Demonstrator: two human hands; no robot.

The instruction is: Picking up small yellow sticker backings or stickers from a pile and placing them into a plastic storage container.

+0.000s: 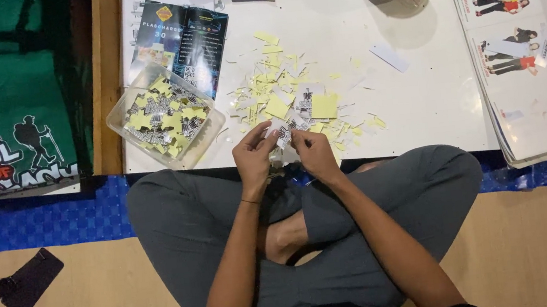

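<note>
A small white sticker [280, 134] sits at the bench's [431, 103] near edge, pinched between both hands: left hand [253, 155] and right hand [314, 152], fingers clamped on it. Yellow scraps [281, 98] lie just beyond; a clear tray [165, 117] stands left.

The small white sticker [280, 134] with black printing sits between my two grips, pinched at its edges just above the near rim of the white worktop [431, 110]. It is slightly bent, held just short of the heap of yellow backing scraps [281, 98].
</note>
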